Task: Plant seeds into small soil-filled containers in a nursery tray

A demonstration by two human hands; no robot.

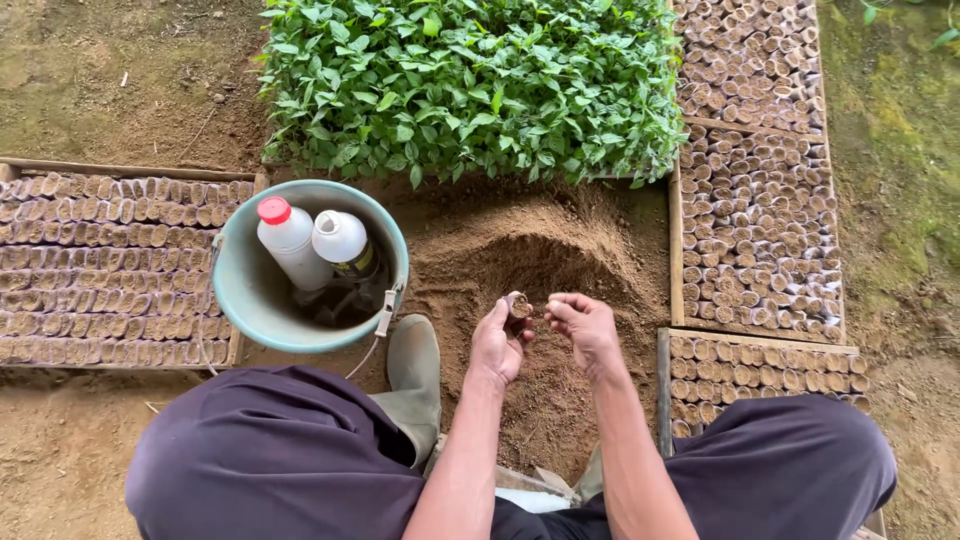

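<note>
My left hand (498, 345) holds a small rolled leaf pot (517, 304) filled with soil, pinched between thumb and fingers. My right hand (585, 328) is just to its right, fingers bunched together at the pot's rim, seemingly holding a pinch of soil. Both hands hover over a heap of loose brown soil (530, 255) with a hollow dug in its front. I am squatting, with dark trousers and grey-green rubber boots (413, 375) on either side.
A teal bucket (245, 290) at the left holds two white plastic bottles (312, 245), one with a red cap. Wooden-framed beds of small filled pots lie left (100, 265) and right (760, 230). A dense block of green seedlings (470, 85) stands beyond the soil heap.
</note>
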